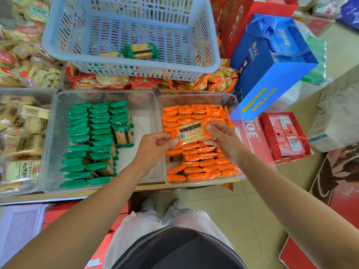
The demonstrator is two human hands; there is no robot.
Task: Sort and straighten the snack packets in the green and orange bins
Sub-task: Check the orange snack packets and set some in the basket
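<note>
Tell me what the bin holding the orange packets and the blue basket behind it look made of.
Orange bin: clear, glossy rigid plastic by the look; the orange packets show through its walls. Blue basket: opaque, duller plastic, probably moulded, judging by its regular slotted walls and rounded rim.

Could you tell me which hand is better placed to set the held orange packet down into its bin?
Probably the right hand: it pinches the orange packet directly above the orange bin, while the left hand sits at that bin's left wall.
</note>
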